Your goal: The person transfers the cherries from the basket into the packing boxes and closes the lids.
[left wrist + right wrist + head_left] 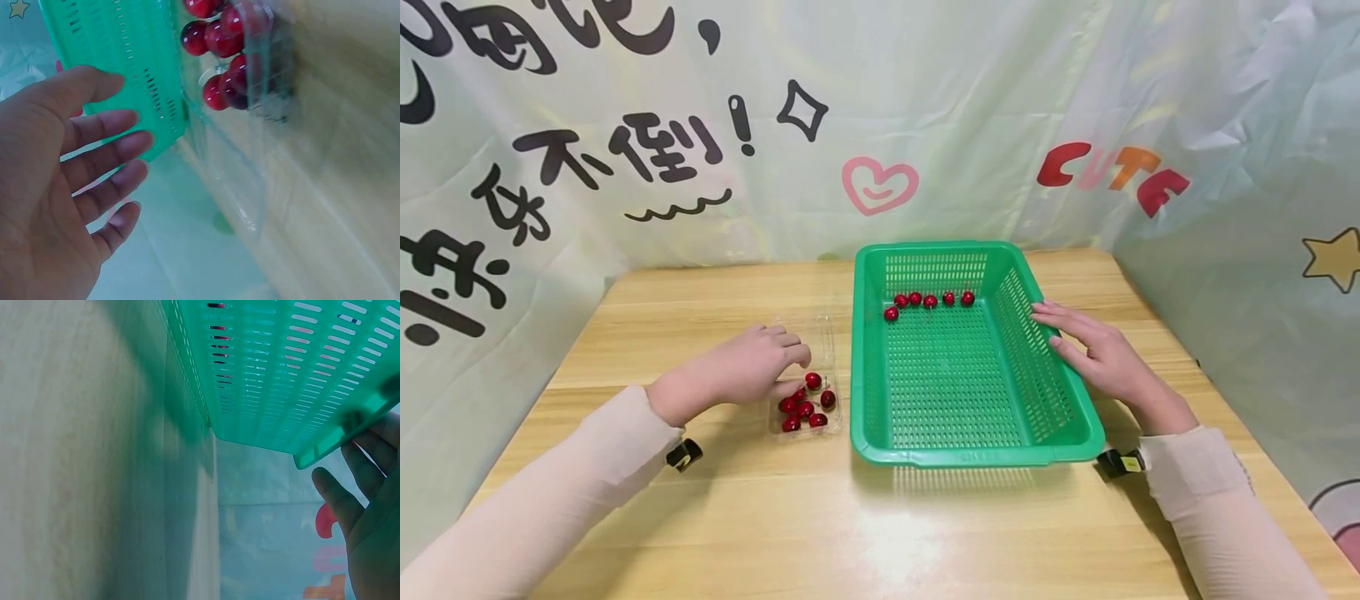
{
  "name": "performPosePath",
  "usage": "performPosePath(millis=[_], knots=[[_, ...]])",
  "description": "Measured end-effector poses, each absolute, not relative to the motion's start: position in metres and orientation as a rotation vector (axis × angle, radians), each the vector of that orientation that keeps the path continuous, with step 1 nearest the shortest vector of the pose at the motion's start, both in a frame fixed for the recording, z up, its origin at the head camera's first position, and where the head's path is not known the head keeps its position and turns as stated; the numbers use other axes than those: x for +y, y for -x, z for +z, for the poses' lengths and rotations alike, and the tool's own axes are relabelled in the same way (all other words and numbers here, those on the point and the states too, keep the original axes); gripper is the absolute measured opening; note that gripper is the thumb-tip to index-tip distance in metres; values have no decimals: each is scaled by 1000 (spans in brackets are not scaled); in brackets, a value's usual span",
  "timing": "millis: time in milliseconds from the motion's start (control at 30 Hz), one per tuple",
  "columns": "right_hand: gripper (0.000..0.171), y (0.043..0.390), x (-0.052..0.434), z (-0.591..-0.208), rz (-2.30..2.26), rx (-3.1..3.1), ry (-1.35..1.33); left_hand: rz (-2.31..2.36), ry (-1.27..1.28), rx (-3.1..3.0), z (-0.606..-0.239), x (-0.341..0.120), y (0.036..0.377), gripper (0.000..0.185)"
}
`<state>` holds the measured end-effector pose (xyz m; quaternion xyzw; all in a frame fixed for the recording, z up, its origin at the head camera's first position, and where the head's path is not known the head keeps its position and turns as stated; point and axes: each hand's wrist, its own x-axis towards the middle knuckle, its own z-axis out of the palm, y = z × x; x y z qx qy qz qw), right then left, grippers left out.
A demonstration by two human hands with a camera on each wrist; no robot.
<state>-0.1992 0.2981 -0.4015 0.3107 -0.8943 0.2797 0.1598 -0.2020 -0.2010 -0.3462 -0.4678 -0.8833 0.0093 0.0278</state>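
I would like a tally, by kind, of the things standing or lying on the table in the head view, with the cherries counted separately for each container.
Green basket: 1
Clear plastic box: 1
Cherries in the basket: 6
Cherries in the box: 7 visible
Total: 15

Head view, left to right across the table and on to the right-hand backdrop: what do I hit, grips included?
Left grip → clear container holding red cherries → green basket → right grip → yellow star on the backdrop.
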Motion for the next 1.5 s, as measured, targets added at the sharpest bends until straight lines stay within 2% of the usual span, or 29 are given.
performPosePath(millis=[433,967,1500], knots=[[47,199,297,-402,807,-2562,-882,-12,1329,-2679,-323,-182,213,33],[47,197,296,-397,756,-2571,-895,-61,1151,-2800,-295,-132,238,47],[47,197,295,-397,776,-2547,-906,-285,1018,-2893,-271,-76,273,50]])
